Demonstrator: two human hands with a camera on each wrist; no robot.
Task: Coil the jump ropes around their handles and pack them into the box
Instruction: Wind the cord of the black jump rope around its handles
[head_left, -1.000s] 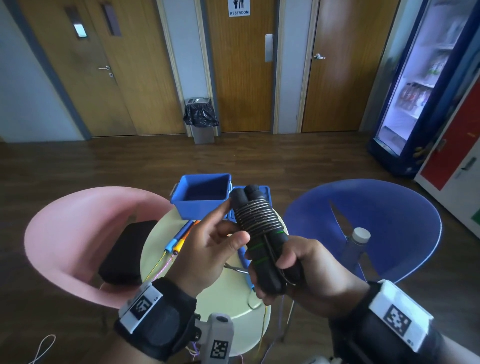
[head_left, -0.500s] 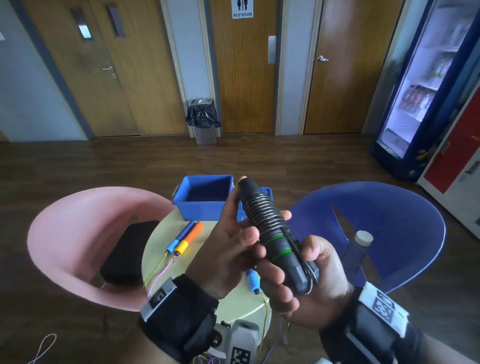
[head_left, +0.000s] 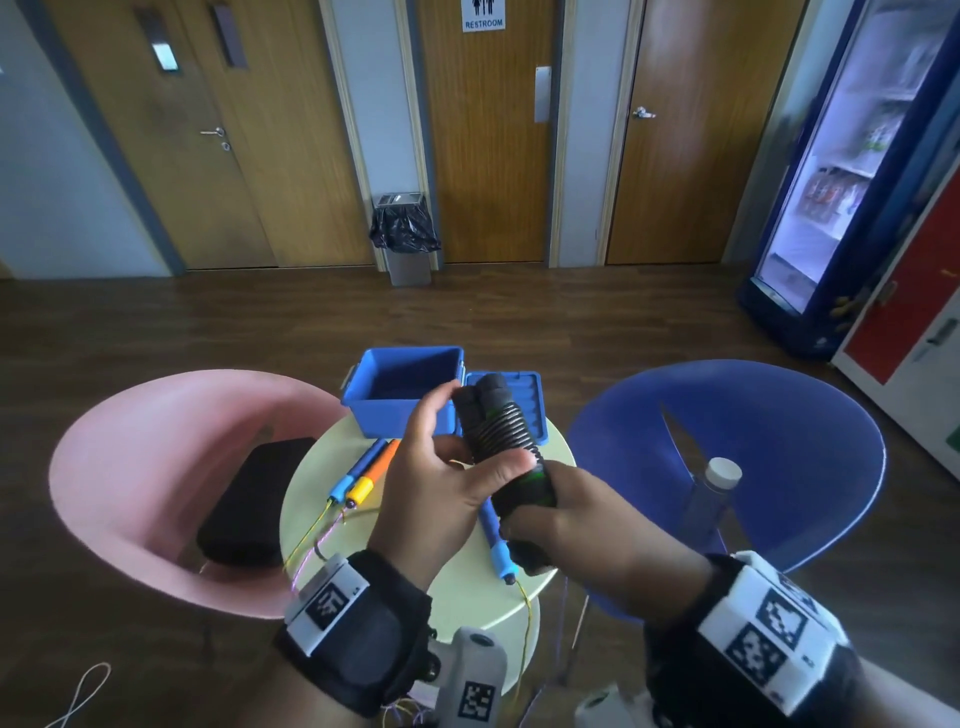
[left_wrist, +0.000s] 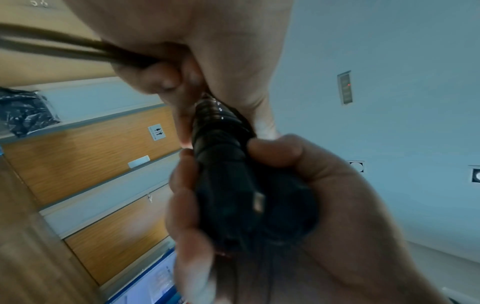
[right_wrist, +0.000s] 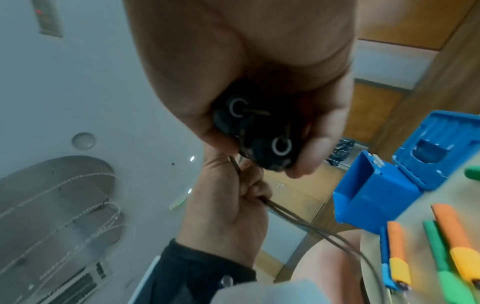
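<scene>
A black jump rope (head_left: 493, 426), its cord coiled round the two handles held side by side, is raised above the table. My right hand (head_left: 576, 525) grips the handles' lower ends; their round end caps (right_wrist: 259, 133) show in the right wrist view. My left hand (head_left: 441, 467) has its thumb against the coil and pinches the loose cord (right_wrist: 311, 224), also seen as cord (left_wrist: 78, 49). The open blue box (head_left: 384, 421) stands at the table's far side, lid (head_left: 524, 410) hinged back to its right.
On the round pale table (head_left: 467, 597) lie blue and orange handles (head_left: 366, 475) and another blue handle (head_left: 496, 540), thin cords trailing off the edge. A pink chair (head_left: 156, 467) holds a black cushion (head_left: 254, 499); a blue chair (head_left: 779, 441) holds a bottle (head_left: 717, 493).
The black bundle has turned so both handle tops show side by side again. My left hand has come round the coil, its thumb now low near the green bands.
</scene>
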